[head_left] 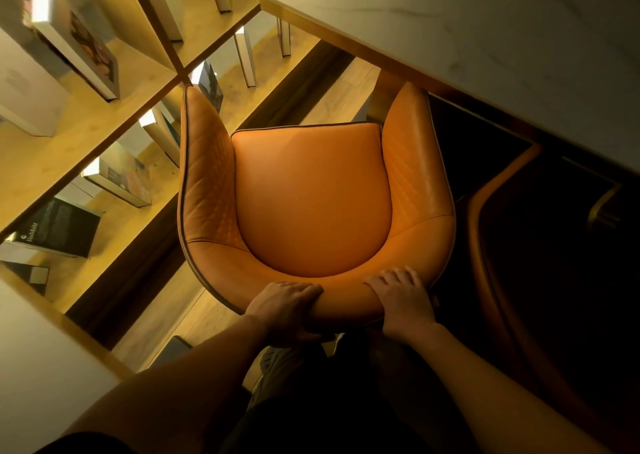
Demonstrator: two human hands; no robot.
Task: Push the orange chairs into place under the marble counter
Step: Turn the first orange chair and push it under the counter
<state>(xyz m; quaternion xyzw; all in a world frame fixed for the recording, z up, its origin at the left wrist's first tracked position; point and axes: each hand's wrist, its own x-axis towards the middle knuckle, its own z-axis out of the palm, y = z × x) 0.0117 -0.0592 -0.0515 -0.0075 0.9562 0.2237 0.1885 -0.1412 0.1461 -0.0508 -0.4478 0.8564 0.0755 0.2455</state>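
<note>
Both hands' grip (284, 309) (403, 303) curled over backrest, orange quilted leather chair (311, 197), marble counter (502, 48)

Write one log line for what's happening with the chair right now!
step: pushing chair | left hand: grips backrest | right hand: grips backrest | orange chair: mostly outside marble counter, right arm at its edge

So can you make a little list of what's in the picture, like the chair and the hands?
chair: orange, seat mostly out from the counter, one arm tip at its edge
counter: pale marble, upper right
left hand: grips chair's back rim
right hand: grips the same rim
second chair: right, in shadow under the counter
shelves: left, hold books
</note>
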